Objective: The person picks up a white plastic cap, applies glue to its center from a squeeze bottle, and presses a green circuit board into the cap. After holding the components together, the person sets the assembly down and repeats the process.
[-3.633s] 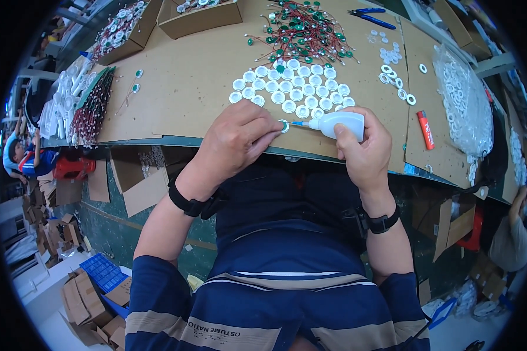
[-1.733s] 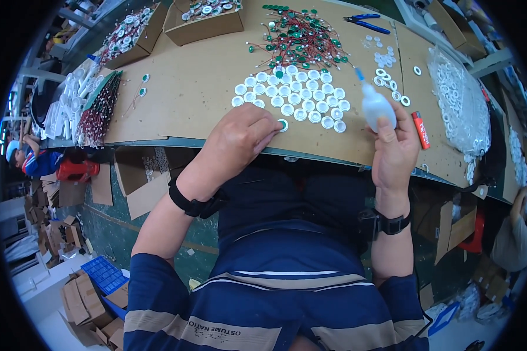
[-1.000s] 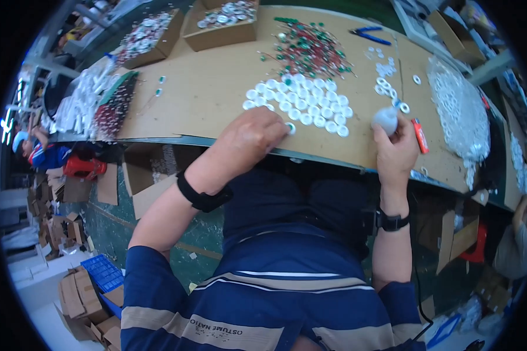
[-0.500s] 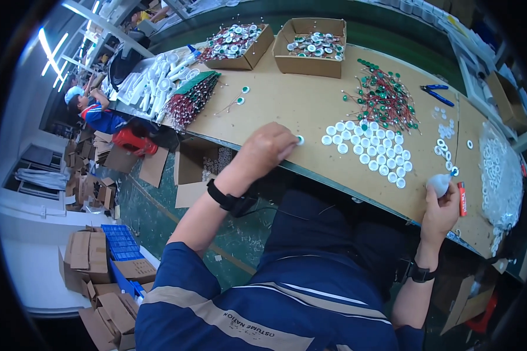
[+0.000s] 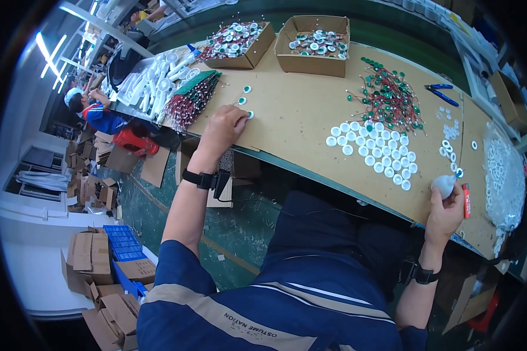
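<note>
A blue crate [image 5: 124,241] sits beside brown cardboard boxes [image 5: 92,251], with a red stool [image 5: 136,142] farther back.

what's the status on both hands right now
Left hand pinching small disc. Right hand gripping squeeze bottle. Two similar discs lie just beyond the first.

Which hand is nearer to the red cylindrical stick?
Right. The right hand, holding a white plastic bottle, is just left of the red stick; the left hand is far to its left.
</note>
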A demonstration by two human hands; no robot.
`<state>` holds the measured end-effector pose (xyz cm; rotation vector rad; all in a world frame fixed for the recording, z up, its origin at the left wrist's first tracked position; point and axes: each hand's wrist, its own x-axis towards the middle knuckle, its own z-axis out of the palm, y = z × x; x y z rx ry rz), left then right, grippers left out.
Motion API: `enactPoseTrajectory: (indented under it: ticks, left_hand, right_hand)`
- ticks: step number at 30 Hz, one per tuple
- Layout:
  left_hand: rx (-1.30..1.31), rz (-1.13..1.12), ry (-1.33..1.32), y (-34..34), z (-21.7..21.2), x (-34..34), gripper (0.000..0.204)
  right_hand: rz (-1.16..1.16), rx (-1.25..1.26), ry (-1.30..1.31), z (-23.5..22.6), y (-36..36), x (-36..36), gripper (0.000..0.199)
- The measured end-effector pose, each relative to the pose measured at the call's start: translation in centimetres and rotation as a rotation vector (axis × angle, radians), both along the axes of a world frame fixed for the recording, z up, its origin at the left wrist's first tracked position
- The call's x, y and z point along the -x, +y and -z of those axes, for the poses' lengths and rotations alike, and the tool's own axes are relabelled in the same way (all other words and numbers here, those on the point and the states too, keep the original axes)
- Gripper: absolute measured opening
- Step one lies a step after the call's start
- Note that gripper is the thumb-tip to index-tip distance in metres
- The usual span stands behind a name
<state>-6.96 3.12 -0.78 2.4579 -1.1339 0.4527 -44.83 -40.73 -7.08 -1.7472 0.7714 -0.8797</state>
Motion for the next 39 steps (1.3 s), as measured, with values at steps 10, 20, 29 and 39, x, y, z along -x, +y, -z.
enactPoseTrajectory:
  ticks: [10, 20, 29, 39]
  left_hand:
    - [-0.148, -0.096, -0.058, 2.9, -0.8, -2.8, 0.01]
    - [-0.284, -0.034, -0.023, 3.0, -2.8, -3.4, 0.011]
    - [-0.044, 0.022, -0.149, 0.3, -3.7, -2.4, 0.007]
    - [0.125, 0.278, 0.016, -7.5, -1.7, 8.6, 0.012]
  right_hand:
    - [-0.009, -0.029, -0.009, -0.1, 0.0, -0.1, 0.042]
    - [-0.014, -0.016, -0.06, 0.2, -0.1, -0.3, 0.041]
    - [0.047, 0.086, 0.01, -0.3, -0.1, 0.7, 0.034]
    - [0.02, 0.154, 0.193, -3.8, 2.2, -2.4, 0.039]
